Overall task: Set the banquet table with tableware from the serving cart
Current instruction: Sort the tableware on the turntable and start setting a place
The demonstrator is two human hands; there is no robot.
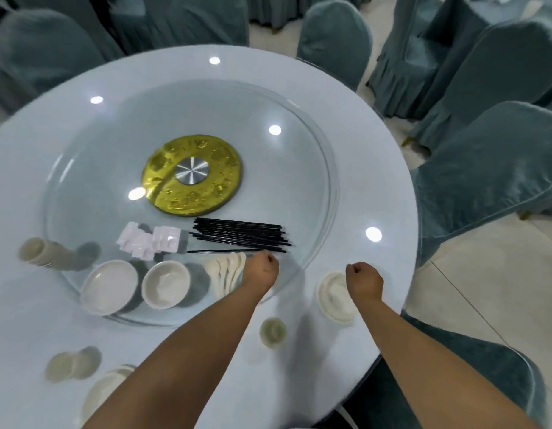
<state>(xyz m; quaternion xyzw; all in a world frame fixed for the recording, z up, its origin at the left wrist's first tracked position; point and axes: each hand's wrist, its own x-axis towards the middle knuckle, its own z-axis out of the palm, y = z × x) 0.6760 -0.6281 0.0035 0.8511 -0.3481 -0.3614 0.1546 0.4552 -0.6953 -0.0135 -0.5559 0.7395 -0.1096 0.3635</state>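
The left hand (261, 269) pinches 1 chopstick (225, 251) beside the heap (242, 235), stock pooled on the turntable (318, 156) for reach, while the right hand (363, 278), clenched and holding nothing visible, hovers over a set bowl (332, 297).

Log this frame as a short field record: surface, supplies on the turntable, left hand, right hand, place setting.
surface: round table with glass turntable
supplies: black chopsticks, white spoons, two bowls
left hand: curled, at one chopstick's end; grip unclear
right hand: fist, above a small plate
place setting: plate and a cup near the table edge
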